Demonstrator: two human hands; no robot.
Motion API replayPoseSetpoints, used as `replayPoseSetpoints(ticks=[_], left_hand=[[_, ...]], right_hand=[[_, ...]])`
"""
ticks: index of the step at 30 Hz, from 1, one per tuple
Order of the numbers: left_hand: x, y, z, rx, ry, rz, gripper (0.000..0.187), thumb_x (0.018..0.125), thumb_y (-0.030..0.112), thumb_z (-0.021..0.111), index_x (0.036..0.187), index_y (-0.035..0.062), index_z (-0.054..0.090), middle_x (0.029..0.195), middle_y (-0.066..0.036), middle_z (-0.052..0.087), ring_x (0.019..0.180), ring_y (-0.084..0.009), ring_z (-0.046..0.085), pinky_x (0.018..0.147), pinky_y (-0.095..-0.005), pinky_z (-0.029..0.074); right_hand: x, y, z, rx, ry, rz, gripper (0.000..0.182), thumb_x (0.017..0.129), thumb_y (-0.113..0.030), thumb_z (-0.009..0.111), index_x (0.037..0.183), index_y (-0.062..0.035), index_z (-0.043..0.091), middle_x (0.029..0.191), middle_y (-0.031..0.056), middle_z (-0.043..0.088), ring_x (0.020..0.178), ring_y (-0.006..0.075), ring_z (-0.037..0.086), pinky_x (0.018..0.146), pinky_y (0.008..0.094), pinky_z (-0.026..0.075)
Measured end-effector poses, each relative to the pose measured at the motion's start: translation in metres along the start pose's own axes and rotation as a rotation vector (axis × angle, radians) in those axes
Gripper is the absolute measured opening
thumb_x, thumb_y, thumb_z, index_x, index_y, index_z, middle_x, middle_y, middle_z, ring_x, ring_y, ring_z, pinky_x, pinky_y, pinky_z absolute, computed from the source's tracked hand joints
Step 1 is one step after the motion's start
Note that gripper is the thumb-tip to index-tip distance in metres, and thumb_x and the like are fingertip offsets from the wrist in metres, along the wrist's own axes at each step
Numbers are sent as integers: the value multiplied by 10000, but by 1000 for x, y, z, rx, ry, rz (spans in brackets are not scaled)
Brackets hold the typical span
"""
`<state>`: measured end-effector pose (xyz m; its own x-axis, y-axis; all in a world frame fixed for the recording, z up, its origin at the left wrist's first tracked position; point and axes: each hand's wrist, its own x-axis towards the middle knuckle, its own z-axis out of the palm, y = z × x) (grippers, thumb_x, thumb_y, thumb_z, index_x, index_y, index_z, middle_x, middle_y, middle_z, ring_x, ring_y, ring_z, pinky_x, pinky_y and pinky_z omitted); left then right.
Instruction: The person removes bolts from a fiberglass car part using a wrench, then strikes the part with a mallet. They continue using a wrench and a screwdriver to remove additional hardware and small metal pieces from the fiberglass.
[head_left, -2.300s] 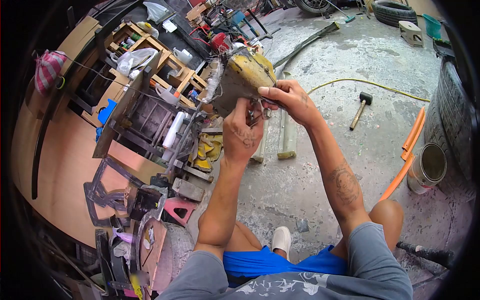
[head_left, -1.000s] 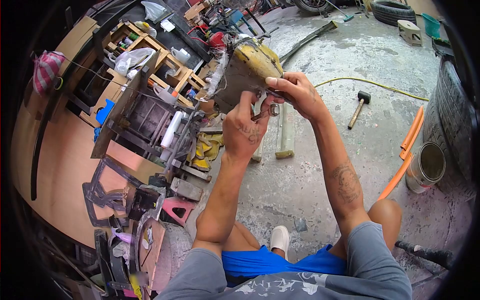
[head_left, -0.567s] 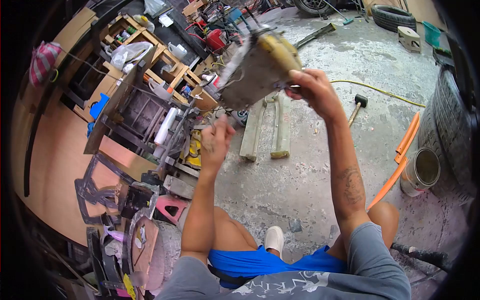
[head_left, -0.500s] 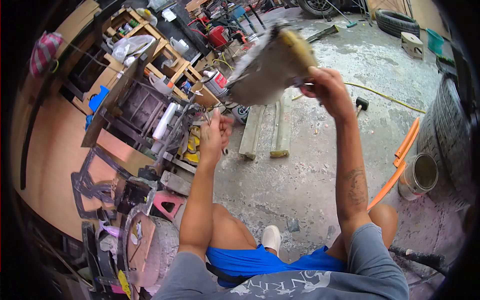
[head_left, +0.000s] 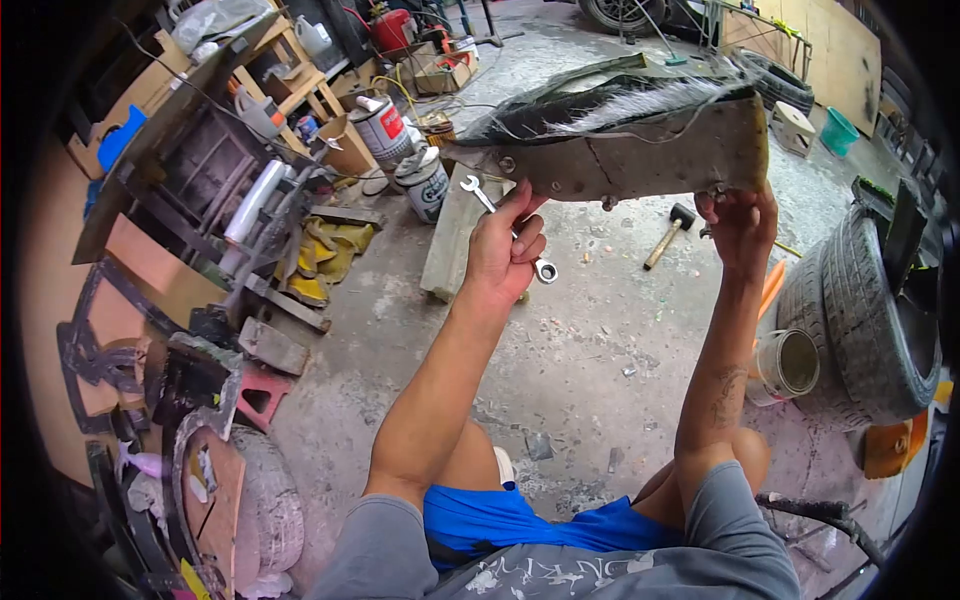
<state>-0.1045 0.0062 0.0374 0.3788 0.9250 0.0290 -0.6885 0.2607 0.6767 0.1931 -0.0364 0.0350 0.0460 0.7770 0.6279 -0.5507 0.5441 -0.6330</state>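
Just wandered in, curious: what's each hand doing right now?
Left hand: closed around a wrench.
Right hand: closed on the rough grey part, at its lower edge near one end.

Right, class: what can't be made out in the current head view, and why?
Head view:
Wrench: handle's middle, covered by the left hand.
Shoe: mostly hidden by the leg.
Wheel: cut off by the picture's upper edge.
Red-labelled can: label wording, too small to read.
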Motion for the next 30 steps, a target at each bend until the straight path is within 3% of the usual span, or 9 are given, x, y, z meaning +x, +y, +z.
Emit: replayPoseSetpoints(ticks=[4, 6, 8, 12, 16, 21, 24, 25, 30], left_hand=[[1, -9, 8, -49, 24, 7, 85, 925, 190, 641, 960, 115, 621, 993, -47, 668, 432, -24, 273, 382, -191, 184], [3, -13, 10, -79, 8, -22, 93, 924, 194, 645, 960, 113, 620, 997, -56, 669, 430, -25, 276, 385, -194, 185], [2, -15, 15, -72, 1, 2, 110, 927, 204, 644, 981, 112, 617, 1006, -62, 666, 430, -25, 275, 387, -196, 185], [1, -20, 22, -83, 19, -12, 154, 931, 232, 643, 1010, 103, 612, 1019, -68, 666, 428, -24, 278, 386, -195, 185], [1, -37, 31, -97, -52, -61, 205, 930, 260, 651, 1005, 77, 597, 927, -37, 665, 431, -21, 288, 387, -201, 182], [-1, -58, 44, -112, -143, -95, 244, 919, 287, 670, 926, 57, 589, 767, -5, 631, 401, -44, 268, 395, -227, 181], [1, -59, 47, -73, -102, -74, 271, 917, 294, 673, 910, 32, 604, 707, 17, 571, 404, -42, 272, 396, -236, 173], [4, -60, 45, -4, -98, -50, 314, 919, 306, 670, 915, -6, 640, 599, 35, 491, 396, -40, 255, 398, -243, 158], [6, -53, 42, 223, -134, -1, 348, 936, 316, 650, 939, -30, 684, 463, 63, 336, 381, -37, 224, 403, -250, 134]], right_hand=[[-6, 21, -26, 117, 70, -91, 550, 942, -523, 508, 1155, -17, 542, 964, 77, 590, 734, 183, 499, 596, 287, 360], [-5, 23, -45, 91, -213, -191, 393, 949, -363, 567, 1135, -18, 553, 985, 86, 598, 736, 154, 496, 588, 255, 367], [-23, 23, -51, -7, 116, -7, 233, 881, -108, 636, 1080, 1, 585, 939, 91, 627, 678, 111, 495, 600, 230, 409], [-21, 66, -15, -316, 238, 451, 173, 857, -68, 673, 1002, 17, 630, 839, 64, 643, 694, 110, 558, 621, 242, 452], [-6, 108, 60, -50, 287, 363, 197, 857, -95, 683, 1011, 17, 633, 916, 85, 641, 740, 141, 605, 630, 262, 493], [-4, 123, 53, 157, 390, 397, 327, 732, 15, 613, 1058, 6, 607, 953, 109, 636, 832, 219, 642, 708, 335, 557], [-2, 120, 53, 246, 414, 462, 331, 730, 19, 602, 1061, 7, 601, 942, 114, 634, 824, 213, 644, 682, 317, 559], [-1, 124, 43, 248, 273, 447, 293, 787, -43, 644, 1072, 9, 600, 967, 121, 639, 856, 204, 647, 702, 303, 570], [1, 138, 38, 317, 239, 366, 342, 896, -239, 667, 1120, 8, 594, 1033, 125, 643, 901, 205, 651, 776, 314, 583]])
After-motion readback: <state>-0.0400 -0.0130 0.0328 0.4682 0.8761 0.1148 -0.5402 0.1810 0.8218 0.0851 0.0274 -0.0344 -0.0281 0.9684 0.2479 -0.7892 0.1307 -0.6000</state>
